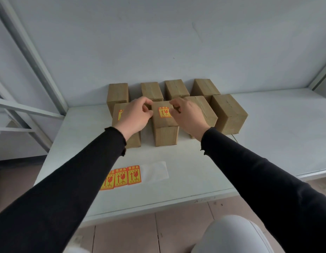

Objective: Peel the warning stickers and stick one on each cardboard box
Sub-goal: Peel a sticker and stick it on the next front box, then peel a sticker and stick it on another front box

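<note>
Sticker sitting on top of the middle front box, red-and-yellow, arrow and glass symbol, square to the box edges. Left hand and right hand are flanking it, fingers curled at its side edges; whether they are pinching or pressing it, I cannot tell. Advice: be rubbing from centre outward so corners are seating flat, no bubbles. Left front box is already carrying a sticker, partly hidden. Six other boxes are showing bare tops. Sheet on the counter is lying near the person, three stickers showing, backing bare at its right end.
</note>
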`<act>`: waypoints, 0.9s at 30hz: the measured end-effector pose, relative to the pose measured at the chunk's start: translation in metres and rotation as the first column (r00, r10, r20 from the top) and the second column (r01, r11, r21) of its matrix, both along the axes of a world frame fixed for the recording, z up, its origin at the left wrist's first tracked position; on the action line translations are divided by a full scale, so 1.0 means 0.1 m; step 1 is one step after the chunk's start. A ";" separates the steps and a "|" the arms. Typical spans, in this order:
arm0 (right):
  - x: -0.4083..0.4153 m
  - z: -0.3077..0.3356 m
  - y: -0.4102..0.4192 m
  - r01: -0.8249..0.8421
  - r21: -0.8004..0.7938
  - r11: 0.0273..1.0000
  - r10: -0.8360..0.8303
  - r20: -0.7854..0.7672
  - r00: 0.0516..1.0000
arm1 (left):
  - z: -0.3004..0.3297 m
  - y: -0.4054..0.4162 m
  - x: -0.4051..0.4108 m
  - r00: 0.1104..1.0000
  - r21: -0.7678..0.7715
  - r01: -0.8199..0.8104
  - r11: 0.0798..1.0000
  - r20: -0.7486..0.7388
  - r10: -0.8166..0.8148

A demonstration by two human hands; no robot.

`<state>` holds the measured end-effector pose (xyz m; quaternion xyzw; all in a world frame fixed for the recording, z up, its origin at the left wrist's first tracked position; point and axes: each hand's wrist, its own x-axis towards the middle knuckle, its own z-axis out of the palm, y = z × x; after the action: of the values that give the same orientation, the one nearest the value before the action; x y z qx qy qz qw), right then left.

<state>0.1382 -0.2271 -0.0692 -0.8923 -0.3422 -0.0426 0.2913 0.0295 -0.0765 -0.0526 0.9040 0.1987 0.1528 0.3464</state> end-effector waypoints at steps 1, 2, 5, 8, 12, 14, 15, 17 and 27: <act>-0.10 0.03 -0.05 -0.022 0.046 0.999 0.020 0.055 0.998 | 0.02 -0.01 -0.12 1.000 0.011 0.005 1.000 0.015 -0.005; -0.20 0.04 -0.09 -0.051 0.079 0.996 0.043 0.099 0.994 | 0.02 -0.03 -0.26 1.000 0.020 0.013 1.000 0.026 -0.013; -0.53 -0.03 -0.16 -0.163 0.077 0.984 0.150 0.157 0.976 | -0.11 -0.12 -0.65 0.998 0.028 0.054 0.998 0.035 -0.055; -0.79 -0.26 -0.14 -0.240 -0.008 0.971 0.240 0.059 0.969 | -0.43 -0.14 -0.94 0.997 0.070 0.061 0.996 -0.043 -0.058; -1.06 -0.65 -0.07 -0.276 -0.108 0.955 0.266 -0.101 0.959 | -0.91 -0.03 -1.17 0.955 0.208 0.070 0.976 -0.295 -0.006; -1.17 -0.77 -0.03 -0.281 -0.127 0.951 0.262 -0.149 0.954 | -1.04 0.01 -1.24 0.927 0.285 0.069 0.956 -0.373 0.044; -1.22 -0.83 -0.01 -0.284 -0.130 0.950 0.262 -0.162 0.951 | -1.08 0.03 -1.26 0.918 0.322 0.066 0.944 -0.390 0.069; -1.29 -0.92 0.00 -0.286 -0.139 0.948 0.260 -0.178 0.949 | -1.11 0.05 -1.29 0.908 0.365 0.057 0.929 -0.406 0.104; -1.39 -1.02 -0.07 -0.196 -0.033 0.980 0.191 -0.126 0.973 | -1.09 0.09 -1.28 0.909 0.163 0.016 0.986 -0.414 0.054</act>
<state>-0.0005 -0.2342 -0.1714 -0.8619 -0.4099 0.0486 0.2944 -0.0989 -0.0677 -0.1619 0.9390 0.2637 -0.0245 0.2193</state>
